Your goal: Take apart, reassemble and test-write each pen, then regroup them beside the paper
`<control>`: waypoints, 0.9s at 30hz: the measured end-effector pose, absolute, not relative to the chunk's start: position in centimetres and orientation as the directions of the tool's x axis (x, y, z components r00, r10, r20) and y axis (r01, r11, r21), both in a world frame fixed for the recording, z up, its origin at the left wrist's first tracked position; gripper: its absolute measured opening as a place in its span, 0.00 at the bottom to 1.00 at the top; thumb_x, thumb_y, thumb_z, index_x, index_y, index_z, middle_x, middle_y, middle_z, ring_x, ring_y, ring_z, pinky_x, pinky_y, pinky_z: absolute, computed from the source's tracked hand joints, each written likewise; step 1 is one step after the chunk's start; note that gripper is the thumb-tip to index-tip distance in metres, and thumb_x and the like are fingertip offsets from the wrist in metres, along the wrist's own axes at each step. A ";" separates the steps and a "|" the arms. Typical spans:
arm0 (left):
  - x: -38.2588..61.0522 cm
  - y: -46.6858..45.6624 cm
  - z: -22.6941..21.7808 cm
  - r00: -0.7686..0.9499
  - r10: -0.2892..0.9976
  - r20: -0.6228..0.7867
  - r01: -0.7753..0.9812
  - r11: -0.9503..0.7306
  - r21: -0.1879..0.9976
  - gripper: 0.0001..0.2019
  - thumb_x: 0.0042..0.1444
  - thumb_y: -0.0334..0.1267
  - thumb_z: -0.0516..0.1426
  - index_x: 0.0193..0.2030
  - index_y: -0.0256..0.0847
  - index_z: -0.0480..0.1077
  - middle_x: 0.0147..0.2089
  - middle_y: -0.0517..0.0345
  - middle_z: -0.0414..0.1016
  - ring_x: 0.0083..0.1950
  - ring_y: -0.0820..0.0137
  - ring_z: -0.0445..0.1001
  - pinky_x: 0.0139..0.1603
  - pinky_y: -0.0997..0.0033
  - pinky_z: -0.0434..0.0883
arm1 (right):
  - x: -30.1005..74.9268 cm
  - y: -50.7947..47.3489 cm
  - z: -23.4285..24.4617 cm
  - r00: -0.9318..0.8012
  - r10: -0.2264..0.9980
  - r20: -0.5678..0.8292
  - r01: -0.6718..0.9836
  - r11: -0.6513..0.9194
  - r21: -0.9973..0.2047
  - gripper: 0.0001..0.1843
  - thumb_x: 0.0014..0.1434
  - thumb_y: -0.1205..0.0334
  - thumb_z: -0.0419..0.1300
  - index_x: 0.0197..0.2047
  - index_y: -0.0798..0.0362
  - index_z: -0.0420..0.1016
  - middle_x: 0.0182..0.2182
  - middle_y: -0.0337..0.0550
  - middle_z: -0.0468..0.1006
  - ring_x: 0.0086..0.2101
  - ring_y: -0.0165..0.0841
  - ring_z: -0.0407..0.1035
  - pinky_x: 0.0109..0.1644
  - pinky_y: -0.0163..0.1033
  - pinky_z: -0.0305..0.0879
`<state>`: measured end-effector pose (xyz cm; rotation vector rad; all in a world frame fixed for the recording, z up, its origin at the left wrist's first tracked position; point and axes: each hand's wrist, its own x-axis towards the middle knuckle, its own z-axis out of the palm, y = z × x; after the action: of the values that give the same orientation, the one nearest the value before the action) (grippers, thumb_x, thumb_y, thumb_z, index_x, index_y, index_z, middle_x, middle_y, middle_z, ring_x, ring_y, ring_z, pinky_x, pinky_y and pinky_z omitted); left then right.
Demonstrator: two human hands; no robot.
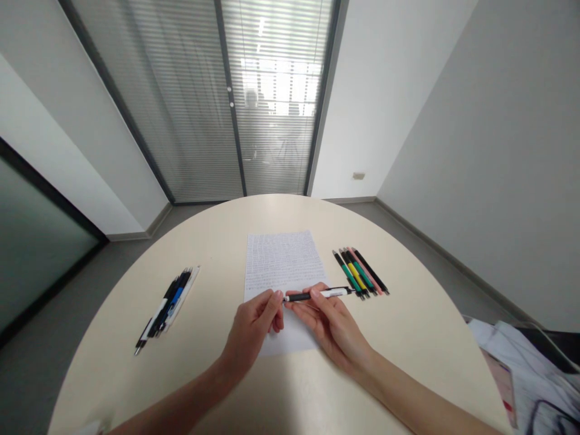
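A white pen with a black grip (317, 295) lies level above a sheet of written paper (281, 261). My right hand (330, 323) holds the pen's barrel between thumb and fingers. My left hand (254, 326) is pinched at the pen's tip end, fingers curled together. Both hands hover over the lower half of the sheet, near the middle of the round cream table (408, 338).
A bunch of coloured pens (360, 272) lies right of the paper. Another bunch of dark and blue pens (167, 305) lies at the left. White cloth and a bag (530, 368) sit off the table's right edge. Blinds and grey walls stand behind.
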<state>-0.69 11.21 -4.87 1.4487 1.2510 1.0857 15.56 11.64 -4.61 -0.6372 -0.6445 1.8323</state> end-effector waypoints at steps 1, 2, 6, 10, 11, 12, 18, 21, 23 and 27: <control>-0.7 11.2 -4.8 0.100 0.993 0.060 0.195 -0.079 0.978 0.22 0.64 0.51 0.50 0.22 0.41 0.64 0.20 0.63 0.67 0.24 0.72 0.66 0.29 0.72 0.63 | 15.6 11.7 -4.6 -0.313 0.941 -0.128 -0.659 -0.312 -0.684 0.10 0.59 0.59 0.65 0.33 0.55 0.71 0.38 0.48 0.82 0.43 0.35 0.77 0.54 0.40 0.68; -0.7 11.2 -4.8 0.102 0.993 0.064 0.193 -0.083 0.978 0.21 0.63 0.50 0.51 0.23 0.41 0.65 0.21 0.63 0.68 0.25 0.72 0.67 0.29 0.73 0.63 | 15.6 11.7 -4.6 -0.309 0.942 -0.132 -0.663 -0.313 -0.681 0.10 0.59 0.59 0.65 0.34 0.55 0.71 0.39 0.48 0.82 0.43 0.36 0.77 0.54 0.41 0.68; -0.8 11.4 -4.6 0.098 0.993 0.069 0.176 -0.086 0.981 0.14 0.61 0.47 0.54 0.30 0.41 0.67 0.23 0.64 0.69 0.27 0.71 0.69 0.31 0.73 0.66 | 15.8 11.9 -4.6 -0.255 0.952 -0.171 -0.679 -0.302 -0.669 0.10 0.56 0.59 0.68 0.33 0.57 0.73 0.42 0.52 0.81 0.42 0.35 0.77 0.56 0.41 0.68; -1.2 11.7 -4.5 0.075 0.995 0.064 0.188 -0.077 0.979 0.10 0.59 0.45 0.55 0.37 0.41 0.67 0.26 0.62 0.72 0.29 0.69 0.73 0.33 0.71 0.69 | 15.9 12.0 -4.6 -0.227 0.956 -0.184 -0.696 -0.291 -0.656 0.11 0.52 0.60 0.70 0.33 0.56 0.74 0.41 0.49 0.82 0.40 0.37 0.78 0.54 0.43 0.70; -1.4 11.8 -4.4 0.080 0.994 0.072 0.236 -0.089 0.968 0.09 0.59 0.45 0.55 0.37 0.41 0.67 0.27 0.61 0.73 0.30 0.69 0.74 0.33 0.71 0.69 | 15.9 12.1 -4.6 -0.227 0.956 -0.187 -0.699 -0.293 -0.652 0.11 0.51 0.60 0.71 0.33 0.55 0.74 0.40 0.48 0.82 0.40 0.37 0.78 0.53 0.43 0.71; -1.7 11.9 -4.3 0.095 0.992 0.087 0.321 -0.113 0.940 0.09 0.59 0.45 0.55 0.37 0.42 0.67 0.27 0.61 0.73 0.29 0.69 0.74 0.33 0.70 0.69 | 16.0 12.1 -4.7 -0.226 0.955 -0.191 -0.703 -0.296 -0.647 0.12 0.51 0.60 0.71 0.33 0.54 0.73 0.40 0.47 0.82 0.40 0.38 0.78 0.51 0.43 0.72; -3.5 12.7 -4.4 0.314 0.910 0.271 0.884 -0.384 0.267 0.07 0.58 0.34 0.52 0.30 0.41 0.69 0.28 0.55 0.73 0.31 0.64 0.72 0.34 0.66 0.67 | 16.3 12.4 -5.0 -0.189 0.958 -0.217 -0.700 -0.287 -0.655 0.12 0.51 0.61 0.71 0.34 0.53 0.73 0.40 0.45 0.82 0.40 0.38 0.79 0.45 0.39 0.73; -3.6 12.9 -5.0 0.401 0.892 0.207 0.901 -0.425 0.085 0.08 0.60 0.31 0.50 0.34 0.39 0.70 0.33 0.51 0.75 0.35 0.62 0.73 0.37 0.65 0.68 | 16.3 12.5 -5.1 -0.180 0.956 -0.230 -0.693 -0.289 -0.660 0.12 0.50 0.61 0.71 0.34 0.54 0.73 0.40 0.46 0.82 0.40 0.39 0.78 0.48 0.41 0.73; -3.4 12.9 -5.3 0.426 0.888 0.171 0.898 -0.438 0.038 0.09 0.62 0.32 0.49 0.36 0.39 0.70 0.34 0.51 0.75 0.36 0.62 0.73 0.39 0.65 0.69 | 16.2 12.5 -5.1 -0.178 0.955 -0.239 -0.693 -0.294 -0.658 0.12 0.50 0.61 0.71 0.34 0.55 0.74 0.40 0.47 0.82 0.40 0.39 0.78 0.51 0.42 0.72; -3.1 13.1 -5.7 0.424 0.888 0.176 0.902 -0.431 0.002 0.10 0.64 0.33 0.49 0.39 0.38 0.71 0.35 0.49 0.76 0.37 0.60 0.73 0.40 0.63 0.69 | 16.1 12.5 -5.3 -0.176 0.955 -0.240 -0.701 -0.293 -0.650 0.11 0.50 0.62 0.71 0.34 0.56 0.74 0.40 0.47 0.82 0.40 0.39 0.78 0.53 0.42 0.71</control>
<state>-3.05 13.14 -5.65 2.7277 1.7197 0.2442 16.14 12.49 -5.26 -0.7418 -0.4750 1.7446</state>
